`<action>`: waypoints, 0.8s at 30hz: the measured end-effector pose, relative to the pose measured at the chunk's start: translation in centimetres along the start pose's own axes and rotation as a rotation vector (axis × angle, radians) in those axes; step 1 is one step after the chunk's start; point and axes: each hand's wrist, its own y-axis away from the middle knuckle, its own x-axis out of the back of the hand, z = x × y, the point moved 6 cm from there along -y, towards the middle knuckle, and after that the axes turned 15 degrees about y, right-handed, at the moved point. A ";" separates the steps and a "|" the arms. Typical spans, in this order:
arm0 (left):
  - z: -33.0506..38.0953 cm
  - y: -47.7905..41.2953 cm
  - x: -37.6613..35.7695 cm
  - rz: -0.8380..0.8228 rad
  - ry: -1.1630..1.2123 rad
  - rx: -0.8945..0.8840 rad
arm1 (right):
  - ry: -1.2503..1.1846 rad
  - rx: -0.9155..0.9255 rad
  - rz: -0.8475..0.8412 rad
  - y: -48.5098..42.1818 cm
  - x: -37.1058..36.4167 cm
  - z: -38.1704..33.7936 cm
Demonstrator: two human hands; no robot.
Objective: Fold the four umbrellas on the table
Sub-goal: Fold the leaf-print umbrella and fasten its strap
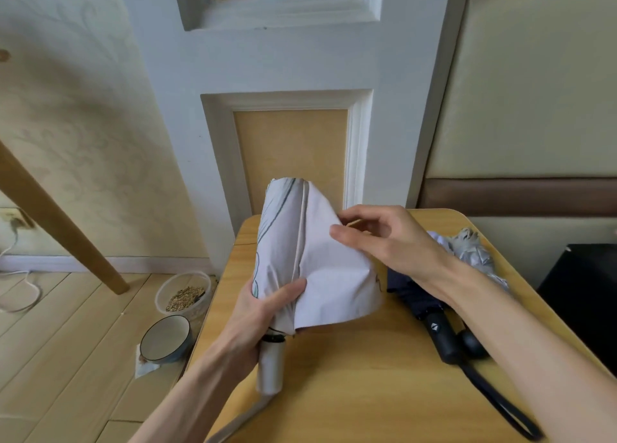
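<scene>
Item one on my feed, nearest the lens: left hand (263, 312). Its forearm rises from the bottom edge. Fingers and thumb are curled round the gathered lower end of the pale umbrella (293, 242), with the thumb lying across the cloth.

Item two, directly below that hand: the umbrella's white handle (271, 366), pointing down at the near edge of the wooden table (350, 392). A pale strap (233, 422) trails beneath it. Above the hand the umbrella stands nearly upright, clear of the tabletop. Its canopy is collapsed but loose, with thin dark lines printed on its left side.

Item three: right hand (377, 239), forearm crossing in from the lower right, wrist bent. Thumb and fingertips pinch one flap of the canopy at its upper right edge, and the remaining fingers are loosely curled.

Item four, under the right forearm: navy umbrella (410, 295), lying closed on the table. Its black handle (440, 335) points toward me and a black strap (500, 406) loops off it. A rounded black knob (472, 342) sits just beside the handle; I cannot tell what it belongs to.

Item five, beyond the right wrist: grey umbrella (474, 252), crumpled and partly hidden by the arm.

Item six, left of the left hand, down on the floor: bowl (165, 337). Past it is a clear tub (183, 292) holding grain.
</scene>
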 end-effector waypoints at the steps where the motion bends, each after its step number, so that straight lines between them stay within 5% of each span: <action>1: -0.1 0.0 -0.1 -0.011 0.006 0.013 | -0.045 -0.010 -0.068 0.2 -0.1 0.3; 4: -0.1 0.1 -0.4 -0.049 0.007 0.047 | -0.109 -0.020 -0.160 0.7 -0.1 1.0; 15: 0.0 0.2 -0.9 -0.082 -0.067 0.040 | 0.112 0.120 0.024 1.9 -0.3 1.9; 24: 1.7 0.0 0.1 -0.050 -0.041 -0.060 | -0.048 -0.035 0.475 2.5 3.2 2.3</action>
